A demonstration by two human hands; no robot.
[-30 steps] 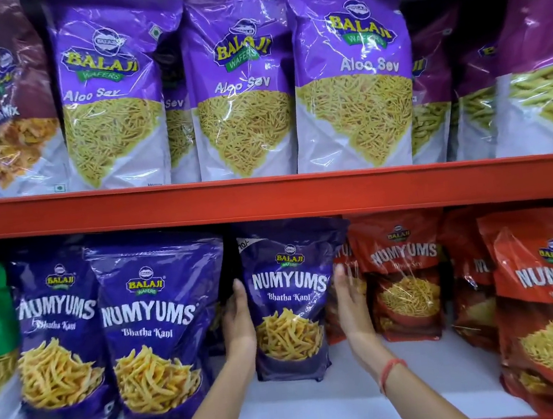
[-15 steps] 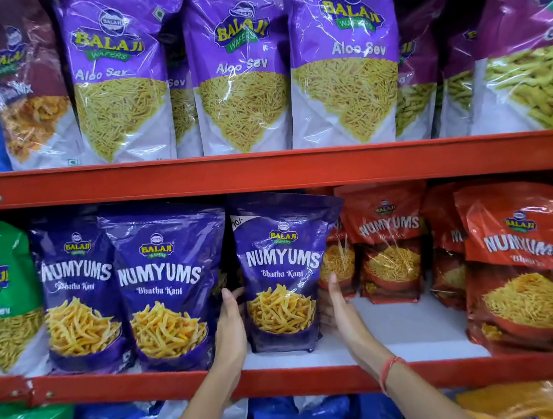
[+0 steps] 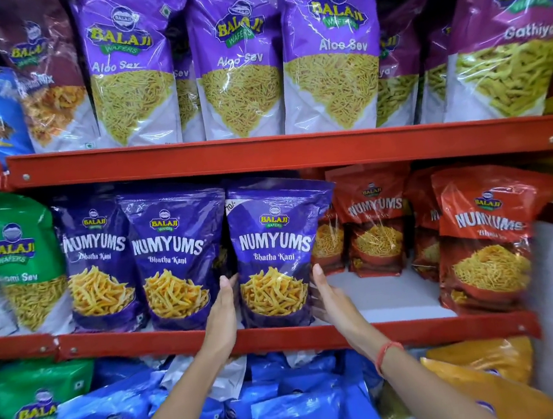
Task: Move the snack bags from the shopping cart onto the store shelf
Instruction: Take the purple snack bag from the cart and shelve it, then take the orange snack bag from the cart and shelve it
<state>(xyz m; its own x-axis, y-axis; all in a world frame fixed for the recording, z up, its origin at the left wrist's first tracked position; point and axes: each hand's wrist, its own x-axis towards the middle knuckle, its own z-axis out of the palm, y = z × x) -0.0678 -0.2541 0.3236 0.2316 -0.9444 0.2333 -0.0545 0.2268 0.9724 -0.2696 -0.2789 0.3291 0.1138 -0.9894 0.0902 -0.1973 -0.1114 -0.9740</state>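
A dark blue Numyums Bhatha Kani bag stands upright at the front of the middle shelf. My left hand lies flat against its left side and my right hand against its right side, so the bag is held between both palms. Two more bags of the same kind stand just left of it. The shopping cart is out of view.
Red Numyums bags stand on the right of the same shelf, with bare white shelf between them and the held bag. Purple Aloo Sev bags fill the upper shelf. Blue and orange bags lie piled on the lowest level. Red shelf edges run across.
The view has tilted down and pulled back, so the lowest shelf now shows. Both hands have drawn the blue bag forward to the shelf's front edge, still pressed to its sides.
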